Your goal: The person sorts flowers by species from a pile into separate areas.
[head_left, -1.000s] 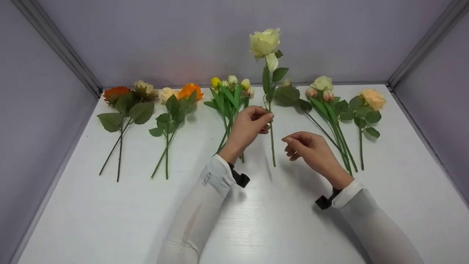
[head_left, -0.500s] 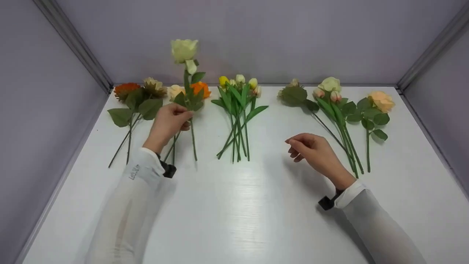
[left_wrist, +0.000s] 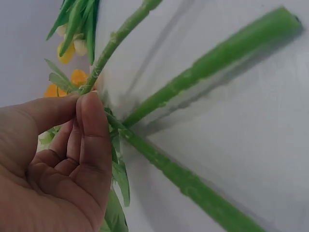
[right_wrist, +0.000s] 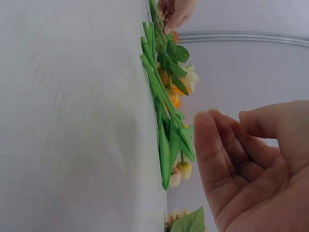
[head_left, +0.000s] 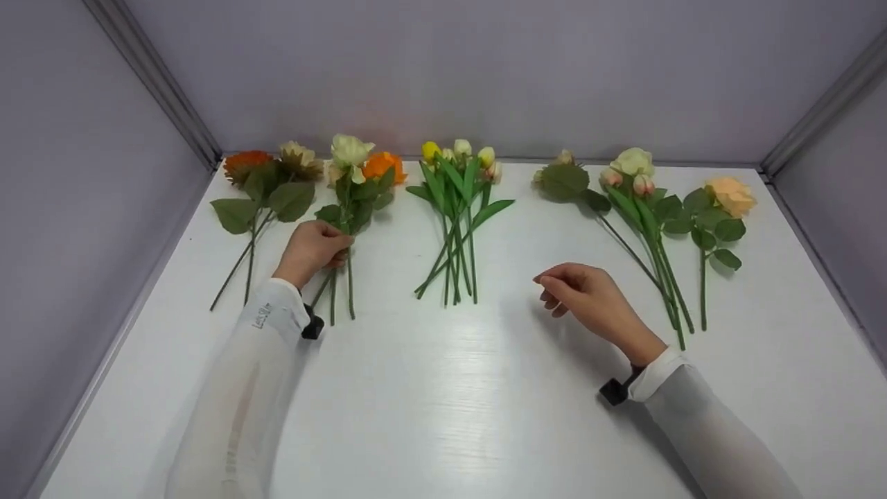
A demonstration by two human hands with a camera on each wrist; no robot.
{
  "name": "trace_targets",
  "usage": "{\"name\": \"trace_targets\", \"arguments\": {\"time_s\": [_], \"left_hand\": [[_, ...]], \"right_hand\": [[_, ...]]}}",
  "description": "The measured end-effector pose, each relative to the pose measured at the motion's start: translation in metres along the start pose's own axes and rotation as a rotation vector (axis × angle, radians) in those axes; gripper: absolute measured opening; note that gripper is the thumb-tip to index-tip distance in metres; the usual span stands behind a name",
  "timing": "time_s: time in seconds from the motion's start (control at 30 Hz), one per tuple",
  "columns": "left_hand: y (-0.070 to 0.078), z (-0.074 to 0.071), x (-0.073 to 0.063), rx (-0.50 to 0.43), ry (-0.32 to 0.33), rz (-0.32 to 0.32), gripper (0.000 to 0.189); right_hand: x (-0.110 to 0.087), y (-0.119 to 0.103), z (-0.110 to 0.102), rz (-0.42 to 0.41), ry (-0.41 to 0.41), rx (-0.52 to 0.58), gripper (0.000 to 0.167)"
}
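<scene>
My left hand (head_left: 313, 251) pinches the green stem of a pale cream rose (head_left: 350, 150) between thumb and forefinger. The rose lies over a pile with an orange flower (head_left: 384, 167) and a peach one mostly hidden behind it. In the left wrist view the pinched stem (left_wrist: 117, 42) runs up past the fingertips, and two other stems (left_wrist: 212, 65) spread out on the white surface below. My right hand (head_left: 582, 294) hovers over the table with loosely bent fingers and a gap between thumb and forefinger, holding nothing. Bunched tulips (head_left: 454, 208) lie between the two hands.
Two crossed flowers, one rust-orange (head_left: 247, 166), lie left of the left hand. At right lie a cream rose (head_left: 632, 161) with pink tulips (head_left: 643, 185), a drooping leafy stem (head_left: 565, 181) and a peach rose (head_left: 731, 196). Grey-violet walls (head_left: 485, 76) enclose the white table (head_left: 443, 395).
My left hand has carried the cream rose leftward from the middle, past the tulips, and lowered it onto the pile with the orange flower. The right hand has stayed nearly still.
</scene>
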State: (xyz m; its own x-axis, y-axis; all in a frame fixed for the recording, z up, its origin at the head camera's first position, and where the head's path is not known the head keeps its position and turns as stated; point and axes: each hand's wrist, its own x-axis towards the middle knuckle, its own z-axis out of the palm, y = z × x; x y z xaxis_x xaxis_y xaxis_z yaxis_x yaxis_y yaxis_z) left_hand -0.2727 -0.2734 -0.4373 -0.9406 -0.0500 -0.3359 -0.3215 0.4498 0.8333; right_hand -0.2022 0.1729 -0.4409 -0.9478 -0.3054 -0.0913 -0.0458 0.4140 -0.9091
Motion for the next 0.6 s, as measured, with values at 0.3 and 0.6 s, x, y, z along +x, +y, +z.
{"name": "trace_targets", "arguments": {"time_s": [0.3, 0.6], "left_hand": [[0.0006, 0.0092, 0.0037, 0.126, 0.017, 0.017, 0.024], [0.0036, 0.0020, -0.0049, 0.129, 0.040, 0.071, 0.031]], "right_hand": [[0.0012, 0.0045, 0.0000, 0.007, -0.004, 0.005, 0.038], [0.0038, 0.0059, -0.0045, 0.020, 0.011, 0.006, 0.036]]}}
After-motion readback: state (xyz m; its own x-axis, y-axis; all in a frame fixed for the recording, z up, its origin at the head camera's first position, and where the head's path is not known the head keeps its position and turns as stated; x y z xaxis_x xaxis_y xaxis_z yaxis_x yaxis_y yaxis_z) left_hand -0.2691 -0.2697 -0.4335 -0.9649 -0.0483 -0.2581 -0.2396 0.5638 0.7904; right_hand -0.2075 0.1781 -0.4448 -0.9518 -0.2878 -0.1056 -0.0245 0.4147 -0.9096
